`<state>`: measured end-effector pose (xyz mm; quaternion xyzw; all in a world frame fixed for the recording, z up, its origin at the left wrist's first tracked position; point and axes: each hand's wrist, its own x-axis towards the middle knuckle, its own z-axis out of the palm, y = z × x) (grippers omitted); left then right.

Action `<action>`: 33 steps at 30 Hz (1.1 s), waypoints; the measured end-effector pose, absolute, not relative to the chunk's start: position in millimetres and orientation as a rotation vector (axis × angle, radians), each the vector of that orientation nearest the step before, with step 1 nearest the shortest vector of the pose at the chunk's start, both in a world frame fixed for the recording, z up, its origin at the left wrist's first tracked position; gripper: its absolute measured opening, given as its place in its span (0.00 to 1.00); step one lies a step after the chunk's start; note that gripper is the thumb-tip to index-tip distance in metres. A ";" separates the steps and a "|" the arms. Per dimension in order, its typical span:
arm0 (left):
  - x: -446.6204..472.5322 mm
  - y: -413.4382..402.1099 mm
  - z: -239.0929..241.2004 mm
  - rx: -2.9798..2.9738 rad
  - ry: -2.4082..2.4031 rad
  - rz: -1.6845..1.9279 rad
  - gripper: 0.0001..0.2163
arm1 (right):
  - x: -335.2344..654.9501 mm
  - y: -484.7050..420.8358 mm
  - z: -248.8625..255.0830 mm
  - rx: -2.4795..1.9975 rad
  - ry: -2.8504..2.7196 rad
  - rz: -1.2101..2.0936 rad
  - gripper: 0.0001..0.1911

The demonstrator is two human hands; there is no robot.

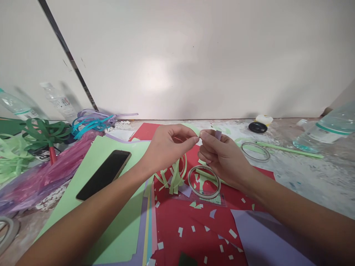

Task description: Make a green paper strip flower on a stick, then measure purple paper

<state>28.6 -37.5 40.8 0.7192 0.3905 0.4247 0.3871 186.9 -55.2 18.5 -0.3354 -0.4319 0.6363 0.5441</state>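
My left hand [169, 147] and my right hand [222, 157] meet above the red paper sheet [194, 225], fingers pinched together. My left hand pinches a light green paper strip [194, 128] that arches over to my right fingers. Between my right hand's fingertips sits a small purple paper piece [218, 134]. Under the hands hangs a bundle of looped green paper strips [173, 176]. A clear tape roll [204, 181] lies on the red sheet just below my right hand.
A black phone [104, 174] rests on a green sheet [91, 184] at left. Paper flowers and strips [41, 135], pink plastic [41, 173] and bottles [59, 100] crowd the left. Another tape ring [255, 151], a black lid [257, 127] and a bottle [325, 132] lie right. Scraps litter the red sheet.
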 end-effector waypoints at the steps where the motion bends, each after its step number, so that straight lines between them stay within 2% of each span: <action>1: 29.1 -38.3 41.0 1.830 0.996 1.092 0.06 | 187.0 -55.4 18.8 -0.798 -1.023 1.507 0.14; 14: 30.2 -44.4 43.0 1.808 1.010 1.066 0.03 | 187.7 -55.9 15.1 -0.798 -1.113 1.486 0.10; 17: 29.9 -45.3 43.7 1.802 1.021 1.060 0.03 | 188.9 -55.7 14.4 -0.905 -1.222 1.288 0.07; 24: 30.4 -46.5 45.7 1.772 1.030 1.102 0.01 | 189.9 -65.1 20.8 -1.168 -1.436 0.537 0.07; 33: 28.7 -47.7 45.6 1.800 1.050 1.104 0.03 | 192.9 -67.3 24.8 -1.186 -1.621 0.362 0.07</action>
